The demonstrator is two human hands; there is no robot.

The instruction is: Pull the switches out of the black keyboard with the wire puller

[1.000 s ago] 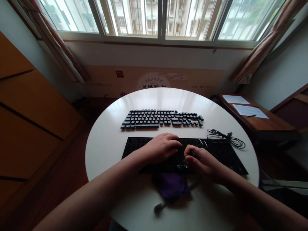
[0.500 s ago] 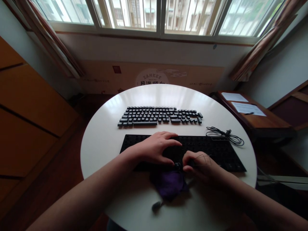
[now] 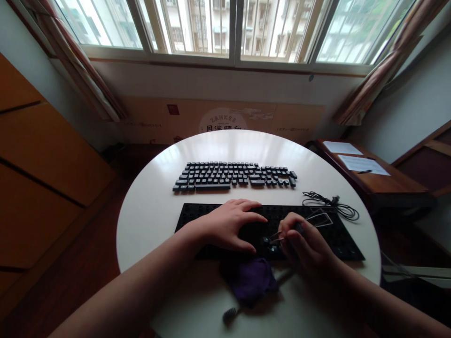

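Observation:
A black keyboard (image 3: 343, 239), mostly stripped of its keycaps, lies across the white round table. My left hand (image 3: 229, 226) rests on its left-middle part, fingers spread, holding nothing. My right hand (image 3: 305, 241) is closed around a wire keycap puller (image 3: 299, 228), whose wire loops stick out at both ends. At the puller's left tip is a small dark keycap (image 3: 266, 241), near the keyboard's front edge; whether the wires grip it, I cannot tell. Another keycap (image 3: 273, 249) sits just below. A purple cloth (image 3: 251, 281) lies in front of the keyboard.
Removed keycaps (image 3: 218, 176) stand in keyboard-like rows behind the keyboard. A coiled cable (image 3: 340, 206) lies at the back right. A brush with dark bristles (image 3: 229, 314) pokes out by the cloth. A wooden side table (image 3: 398, 180) with papers and a pen stands at right.
My right hand has moved right and slightly up from the keyboard's front edge, and the puller's wires now show more clearly. My left hand stays on the keyboard. The view has tilted slightly upward.

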